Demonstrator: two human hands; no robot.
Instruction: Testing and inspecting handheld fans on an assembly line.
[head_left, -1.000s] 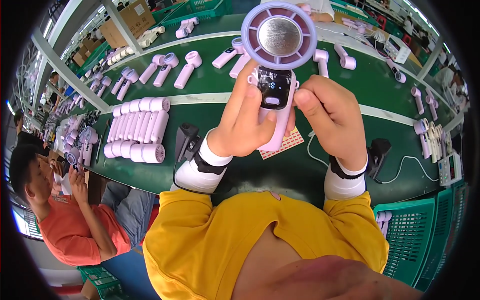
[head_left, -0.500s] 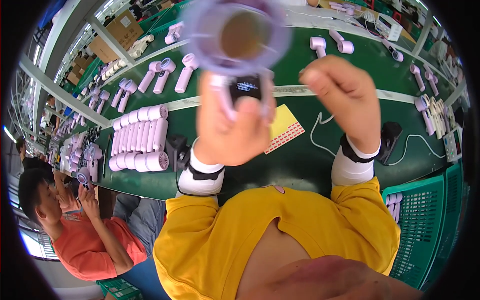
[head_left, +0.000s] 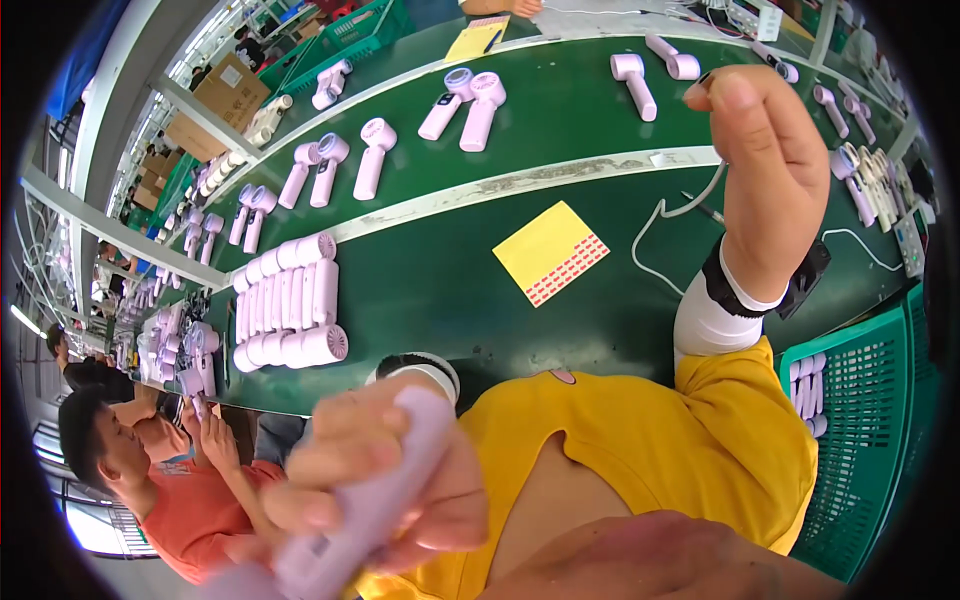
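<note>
My left hand (head_left: 340, 455) is at the lower left, in front of my chest, its fingers wrapped round the handle of a lilac handheld fan (head_left: 385, 490). The fan is blurred, tilted with its head down and out toward the lower edge. Raised at the right, my right hand (head_left: 772, 150) has its fingers curled and the thumb pressed to the forefinger. A small dark bit shows at those fingertips, too small to name. A white cable (head_left: 660, 212) runs from the bench up behind this hand. Between my arms lies a yellow sheet (head_left: 548, 250) with red-and-white stickers.
A stack of lilac fans (head_left: 290, 300) stands at left on the green bench (head_left: 440, 270). Beyond a pale ledge (head_left: 450, 192) several more fans (head_left: 485, 110) lie about. A green crate (head_left: 850, 450) holding fans is at right. A co-worker (head_left: 200, 500) sits at left.
My left hand has brought the fan from up before the camera down to the lower left, turning it head down. My right hand has moved to the right and slightly up, fingers still closed.
</note>
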